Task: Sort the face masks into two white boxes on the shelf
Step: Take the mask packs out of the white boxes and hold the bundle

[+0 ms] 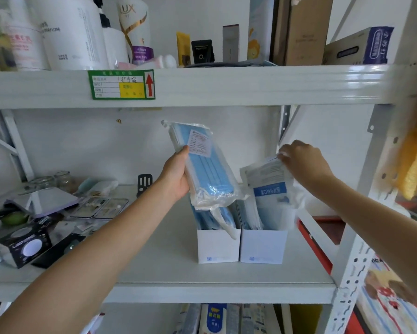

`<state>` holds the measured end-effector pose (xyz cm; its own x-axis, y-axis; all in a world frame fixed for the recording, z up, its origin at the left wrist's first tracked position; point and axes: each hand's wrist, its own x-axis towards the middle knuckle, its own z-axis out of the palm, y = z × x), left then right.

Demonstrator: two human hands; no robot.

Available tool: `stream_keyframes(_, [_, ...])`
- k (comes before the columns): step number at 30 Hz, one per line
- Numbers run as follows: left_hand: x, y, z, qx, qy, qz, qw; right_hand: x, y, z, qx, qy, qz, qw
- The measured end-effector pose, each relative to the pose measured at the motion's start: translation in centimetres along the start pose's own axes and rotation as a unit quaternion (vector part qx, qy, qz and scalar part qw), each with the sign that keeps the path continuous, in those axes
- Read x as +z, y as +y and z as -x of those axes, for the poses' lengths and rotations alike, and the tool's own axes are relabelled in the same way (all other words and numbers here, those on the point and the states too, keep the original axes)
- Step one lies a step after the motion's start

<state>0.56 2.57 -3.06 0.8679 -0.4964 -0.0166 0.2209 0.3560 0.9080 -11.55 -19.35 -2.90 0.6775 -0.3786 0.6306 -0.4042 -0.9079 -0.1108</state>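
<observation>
Two white boxes stand side by side on the middle shelf: the left box holds blue mask packs, the right box holds white-and-blue mask packets. My left hand grips a clear pack of blue face masks, held tilted above the left box. My right hand pinches the top edge of a white mask packet with a blue label, which stands in the right box.
Small clutter lies on the shelf's left part: a mirror, glass jars, a black LED box, tins. Bottles and cartons fill the upper shelf. A white shelf upright stands right of the boxes.
</observation>
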Motion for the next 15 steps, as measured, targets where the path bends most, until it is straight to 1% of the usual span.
stream_keyframes(2, [0.1, 0.1, 0.2, -0.003, 0.001, 0.005, 1.0, -1.2, -0.2, -0.4, -0.023, 0.034, 0.01, 0.999])
stream_keyframes(4, [0.2, 0.1, 0.3, -0.002, 0.001, 0.019, 1.0, -1.9, -0.3, -0.4, -0.024, 0.095, -0.026, 0.995])
stream_keyframes(6, [0.1, -0.1, 0.4, -0.001, 0.001, 0.036, 0.999, -2.2, -0.5, 0.0, 0.013, 0.148, -0.133, 0.98])
stream_keyframes(7, [0.1, -0.2, 0.5, 0.0, 0.001, 0.044, 0.999, -2.2, -0.6, 0.3, 0.048, 0.167, -0.207, 0.963])
stream_keyframes(8, [0.1, -0.3, 0.6, 0.002, 0.0, 0.053, 0.999, -2.2, -0.9, 0.5, 0.09, 0.186, -0.281, 0.937])
stream_keyframes(9, [0.0, -0.3, 0.6, 0.006, -0.001, 0.058, 0.998, -2.1, -1.2, 0.9, 0.133, 0.202, -0.352, 0.904])
stream_keyframes(11, [-0.1, -0.4, 0.8, 0.019, -0.005, 0.068, 0.997, -1.7, -2.3, 1.8, 0.2, 0.213, -0.482, 0.826])
stream_keyframes(13, [-0.2, -0.4, 0.9, 0.031, -0.007, 0.081, 0.996, -1.0, -3.5, 2.4, 0.245, 0.196, -0.573, 0.758])
stream_keyframes(15, [-0.4, -0.4, 0.9, 0.037, -0.004, 0.089, 0.995, -0.5, -4.5, 2.6, 0.274, 0.187, -0.627, 0.705])
